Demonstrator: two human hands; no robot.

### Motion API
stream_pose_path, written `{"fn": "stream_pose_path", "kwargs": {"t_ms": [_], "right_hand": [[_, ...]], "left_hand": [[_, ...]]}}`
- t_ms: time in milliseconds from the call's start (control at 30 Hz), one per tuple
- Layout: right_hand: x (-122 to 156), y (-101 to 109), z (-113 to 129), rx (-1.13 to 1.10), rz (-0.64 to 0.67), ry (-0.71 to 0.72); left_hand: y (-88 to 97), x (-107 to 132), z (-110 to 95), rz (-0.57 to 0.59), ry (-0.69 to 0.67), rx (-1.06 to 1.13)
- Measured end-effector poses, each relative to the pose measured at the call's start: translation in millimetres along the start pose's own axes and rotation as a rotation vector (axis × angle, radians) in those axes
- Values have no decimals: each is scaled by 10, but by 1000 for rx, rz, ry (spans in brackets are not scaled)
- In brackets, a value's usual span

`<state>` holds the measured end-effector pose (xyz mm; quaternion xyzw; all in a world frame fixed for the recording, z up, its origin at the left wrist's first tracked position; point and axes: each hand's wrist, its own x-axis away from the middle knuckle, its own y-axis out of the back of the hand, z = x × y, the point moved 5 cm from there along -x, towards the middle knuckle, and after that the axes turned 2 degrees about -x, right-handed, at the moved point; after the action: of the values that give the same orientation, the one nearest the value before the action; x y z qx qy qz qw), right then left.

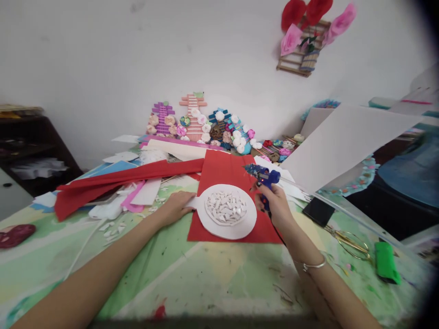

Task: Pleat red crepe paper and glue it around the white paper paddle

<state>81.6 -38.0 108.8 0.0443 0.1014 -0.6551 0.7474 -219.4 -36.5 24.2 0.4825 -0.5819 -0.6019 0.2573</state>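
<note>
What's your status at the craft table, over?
Left hand flat on edge of white disc. Right hand grips blue glue gun, raised beside disc. Disc lies on red sheet. Scissors, phone off right, apart.

The glue gun is coloured blue, and a tiny red light is seen on it. The round disc is white and is dotted all over with little white bits. The sheet is red. The table cover is patched green and pale yellow and speckled with dark marks. The scissors are gold.
</note>
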Motion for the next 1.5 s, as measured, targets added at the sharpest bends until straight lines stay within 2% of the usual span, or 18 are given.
{"fn": "stream_pose_path", "kwargs": {"t_ms": [133, 233, 367, 567, 833, 1133, 1333, 1500], "right_hand": [[10, -37, -287, 12, 42, -52], [23, -3, -361, 11, 60, -68], [37, 62, -346, 78, 60, -110], [38, 103, -318, 187, 162, -141], [25, 125, -391, 295, 132, -153], [5, 156, -445, 482, 188, -138], [27, 120, -480, 446, 189, -155], [45, 83, -457, 403, 170, -116]], "left_hand": [[10, -5, -8, 19, 14, -6], [15, -20, -10, 33, 16, -7], [24, -30, -18, 44, 1, -7], [34, -20, -39, 54, 6, -33], [19, -17, -14, 91, 38, -48], [23, -12, -46, 82, 22, -50], [18, -5, -40, 40, -9, -44], [32, -7, -77, 55, -20, -43]]}}
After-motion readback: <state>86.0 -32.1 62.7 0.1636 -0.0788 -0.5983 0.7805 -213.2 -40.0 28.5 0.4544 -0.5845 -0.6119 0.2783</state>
